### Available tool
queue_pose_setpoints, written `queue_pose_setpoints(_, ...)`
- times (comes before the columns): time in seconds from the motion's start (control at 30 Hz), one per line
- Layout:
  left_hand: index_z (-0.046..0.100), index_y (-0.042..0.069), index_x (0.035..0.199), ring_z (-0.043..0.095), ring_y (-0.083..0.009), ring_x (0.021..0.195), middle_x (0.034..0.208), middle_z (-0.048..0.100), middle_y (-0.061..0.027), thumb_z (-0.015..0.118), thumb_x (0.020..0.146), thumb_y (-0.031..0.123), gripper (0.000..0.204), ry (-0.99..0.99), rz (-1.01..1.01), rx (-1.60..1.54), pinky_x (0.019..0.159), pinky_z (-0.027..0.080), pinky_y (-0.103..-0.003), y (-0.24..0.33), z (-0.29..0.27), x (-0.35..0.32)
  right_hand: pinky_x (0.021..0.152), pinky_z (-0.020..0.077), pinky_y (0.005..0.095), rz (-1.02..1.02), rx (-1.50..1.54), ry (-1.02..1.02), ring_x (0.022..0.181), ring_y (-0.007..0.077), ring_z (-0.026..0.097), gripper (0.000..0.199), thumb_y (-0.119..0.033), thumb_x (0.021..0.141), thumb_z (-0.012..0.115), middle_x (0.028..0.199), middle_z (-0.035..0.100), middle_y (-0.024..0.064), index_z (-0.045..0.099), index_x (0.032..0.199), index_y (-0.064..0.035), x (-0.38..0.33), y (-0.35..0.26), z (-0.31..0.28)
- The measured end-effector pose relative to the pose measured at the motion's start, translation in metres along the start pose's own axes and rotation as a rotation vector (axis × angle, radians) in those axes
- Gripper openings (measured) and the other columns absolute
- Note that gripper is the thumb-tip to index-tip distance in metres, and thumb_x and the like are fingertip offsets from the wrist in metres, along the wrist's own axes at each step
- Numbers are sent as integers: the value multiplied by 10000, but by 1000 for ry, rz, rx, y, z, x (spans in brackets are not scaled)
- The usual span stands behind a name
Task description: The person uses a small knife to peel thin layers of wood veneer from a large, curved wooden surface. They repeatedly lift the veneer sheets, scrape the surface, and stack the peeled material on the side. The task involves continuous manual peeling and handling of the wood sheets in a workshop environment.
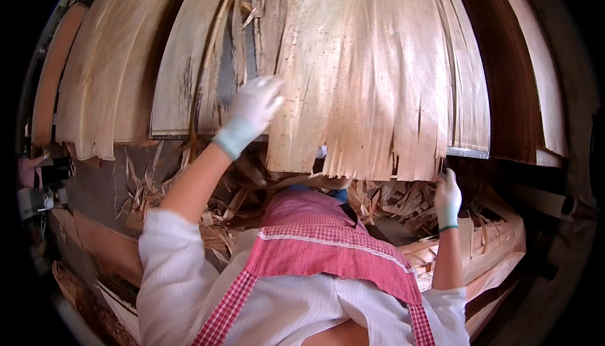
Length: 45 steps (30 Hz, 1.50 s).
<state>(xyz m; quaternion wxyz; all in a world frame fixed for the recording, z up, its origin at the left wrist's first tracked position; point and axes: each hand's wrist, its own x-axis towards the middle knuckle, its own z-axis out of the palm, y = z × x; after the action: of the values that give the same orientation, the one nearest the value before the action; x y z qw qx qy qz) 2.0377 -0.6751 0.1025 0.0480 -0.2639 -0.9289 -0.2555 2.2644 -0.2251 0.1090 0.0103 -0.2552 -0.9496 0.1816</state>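
A pale wood veneer sheet (365, 81), split and ragged along its near edge, lies on a stack and hangs over the front. My left hand (255, 108), in a white glove with a pale green cuff, is at the sheet's left edge; its fingers are smeared by motion. Below the sheet's near right corner is my right hand (447, 196), also gloved. Its fingers are curled closed, but what they hold is hidden. Left of the sheet, torn veneer strips (238, 37) lie over a dark grey surface.
More veneer stacks stand to the left (120, 62) and right (535, 75), beyond dark gaps. Veneer scraps (403, 210) litter the floor below the overhanging edge. Bent veneer pieces (491, 251) lie low on the right. Another person (31, 168) is at the far left.
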Motion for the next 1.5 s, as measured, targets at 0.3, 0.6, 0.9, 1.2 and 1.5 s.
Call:
queue_pose_setpoints(0.3,333,119,1424,251,-220,1392,1507,282,-66,430,941,410,572,-342,487,317,1163,146,-370,-46,109,16,626,509,439,-703,-347,-481,774,305,644,215,-293,889,529,801,638,116,549,885,-80,12,-238,133)
queue_pose_setpoints(0.6,318,141,1435,254,-217,1390,1502,292,-41,475,911,425,616,-338,411,200,1166,152,-363,-45,113,15,554,499,405,-924,-330,-398,733,256,650,182,-199,797,590,775,614,86,544,941,-98,-9,-288,203)
queue_pose_setpoints(0.9,334,161,1427,299,-230,1365,1480,328,-53,497,888,452,634,-307,422,207,1158,182,-368,-43,112,15,556,524,391,-889,-278,-452,706,253,664,135,-186,818,546,787,630,93,573,908,-89,-3,-288,201)
queue_pose_setpoints(1.2,358,176,1418,290,-218,1372,1485,323,-51,486,909,396,569,-335,412,231,1162,175,-380,-43,110,15,582,525,383,-690,-311,-586,754,248,681,108,-190,853,533,810,658,94,575,910,-109,24,-250,168)
queue_pose_setpoints(1.5,431,209,1380,320,-232,1365,1466,365,-60,505,859,202,527,-416,547,40,1156,190,-401,-2,137,27,555,512,386,-708,-439,-466,707,260,672,87,-180,856,505,759,644,87,547,880,-108,30,-210,162)
